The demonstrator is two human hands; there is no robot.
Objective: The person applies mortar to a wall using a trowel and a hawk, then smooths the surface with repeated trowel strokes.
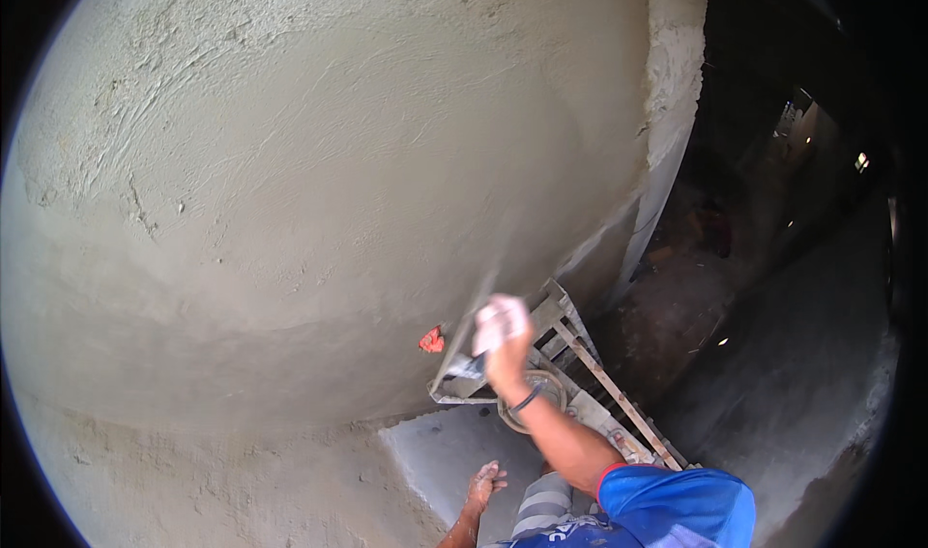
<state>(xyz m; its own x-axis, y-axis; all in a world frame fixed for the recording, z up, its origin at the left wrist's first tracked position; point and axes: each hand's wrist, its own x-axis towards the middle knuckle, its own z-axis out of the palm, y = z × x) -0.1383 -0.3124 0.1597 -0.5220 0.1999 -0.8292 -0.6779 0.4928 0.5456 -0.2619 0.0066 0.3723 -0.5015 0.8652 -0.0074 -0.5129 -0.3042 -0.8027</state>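
Observation:
My right hand [504,333] is raised beside the plastered wall [387,161], smeared by motion, its fingers wrapped round a plastering trowel. The trowel's long thin blade [458,340] is seen nearly edge-on, close to the wall surface. A dark band circles my right wrist. Lower down, my left hand [483,483] is held away from the wall, open with fingers loosely bent and nothing visible in it. Pale mortar marks its fingertips. A small crumpled red piece [432,339] shows at the wall, left of the trowel. Behind my right wrist sits a round bucket [541,390], partly hidden.
A wooden frame with a long rail [614,393] stands right of my right arm, its pale planks spattered with mortar. Below the wall lies a grey flat panel [454,447]. The wall's rough edge [674,74] borders a dark space with a dim floor [677,306].

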